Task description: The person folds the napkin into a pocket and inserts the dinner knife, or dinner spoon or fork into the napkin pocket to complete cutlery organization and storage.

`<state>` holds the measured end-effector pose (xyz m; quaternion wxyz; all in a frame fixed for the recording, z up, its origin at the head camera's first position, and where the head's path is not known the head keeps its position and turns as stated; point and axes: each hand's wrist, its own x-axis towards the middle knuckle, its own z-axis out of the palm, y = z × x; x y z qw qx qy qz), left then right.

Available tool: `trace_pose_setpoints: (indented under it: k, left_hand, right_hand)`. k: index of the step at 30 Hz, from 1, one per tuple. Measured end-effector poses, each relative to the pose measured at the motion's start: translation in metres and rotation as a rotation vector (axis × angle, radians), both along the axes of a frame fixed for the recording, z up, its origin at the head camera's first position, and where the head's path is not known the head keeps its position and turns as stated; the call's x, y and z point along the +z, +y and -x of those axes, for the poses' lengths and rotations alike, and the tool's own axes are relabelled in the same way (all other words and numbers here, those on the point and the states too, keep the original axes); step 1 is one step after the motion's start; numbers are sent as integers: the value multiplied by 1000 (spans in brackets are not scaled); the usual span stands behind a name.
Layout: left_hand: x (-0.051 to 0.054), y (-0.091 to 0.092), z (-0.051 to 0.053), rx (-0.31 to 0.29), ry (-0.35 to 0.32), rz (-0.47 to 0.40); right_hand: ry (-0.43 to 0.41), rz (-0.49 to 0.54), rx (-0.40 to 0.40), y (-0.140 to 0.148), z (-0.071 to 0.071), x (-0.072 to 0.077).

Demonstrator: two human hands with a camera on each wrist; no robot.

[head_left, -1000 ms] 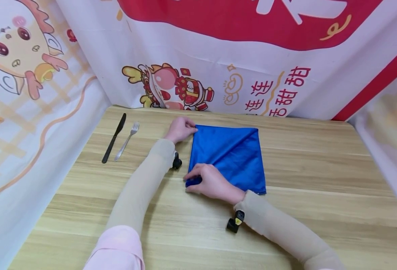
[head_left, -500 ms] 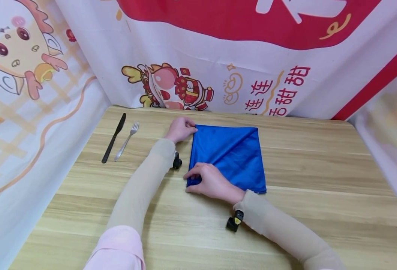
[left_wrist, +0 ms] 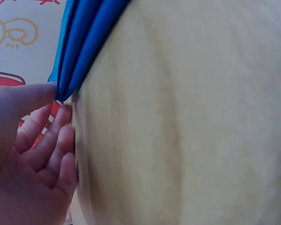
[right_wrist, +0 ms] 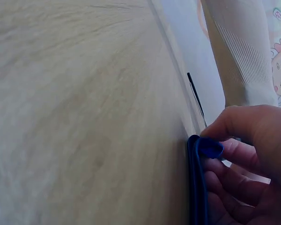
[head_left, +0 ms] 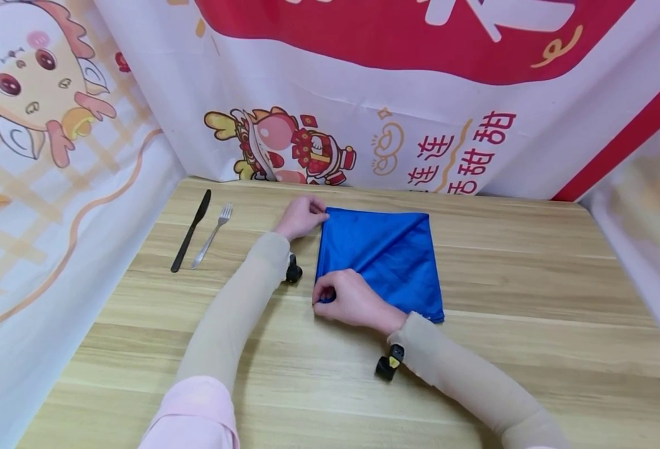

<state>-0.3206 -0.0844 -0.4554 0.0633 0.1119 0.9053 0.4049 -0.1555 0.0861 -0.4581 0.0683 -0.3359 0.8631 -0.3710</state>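
Observation:
A blue cloth (head_left: 388, 249), folded into a rough square with a diagonal crease, lies on the wooden table. At its far left corner my left hand (head_left: 301, 216) pinches the fabric. In the left wrist view the thumb of the left hand (left_wrist: 33, 140) meets the layered corner of the cloth (left_wrist: 86, 42), with the fingers below. My right hand (head_left: 352, 299) holds the near left corner and hides part of that edge. The right wrist view shows the right hand (right_wrist: 246, 164) with a small curled fold of cloth (right_wrist: 210, 147) between thumb and index finger.
A black knife (head_left: 192, 231) and a silver fork (head_left: 213, 236) lie side by side to the left of the cloth. Printed fabric (head_left: 386, 81) hangs behind the table (head_left: 531, 280) and at both sides. Each wrist carries a small black camera (head_left: 293, 271).
My right hand has shifted slightly right and its fingers have drawn closer together at the near left corner, which has flattened. The left hand stays at the far left corner.

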Motion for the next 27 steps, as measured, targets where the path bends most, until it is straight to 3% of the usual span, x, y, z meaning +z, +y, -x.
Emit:
trace_pose_setpoints:
  k: [8, 15, 23, 27]
  left_hand:
    - [1, 1, 1, -15, -37, -48]
    - [10, -1, -4, -21, -65, -78]
    - [25, 4, -13, -63, 28, -163]
    - [34, 5, -20, -61, 36, -221]
  right_hand:
    - [-73, 55, 9, 6, -2, 6]
    - [-140, 104, -20, 16, -3, 14]
    - [-155, 143, -37, 33, -10, 27]
    - [-169, 151, -40, 41, -14, 34]
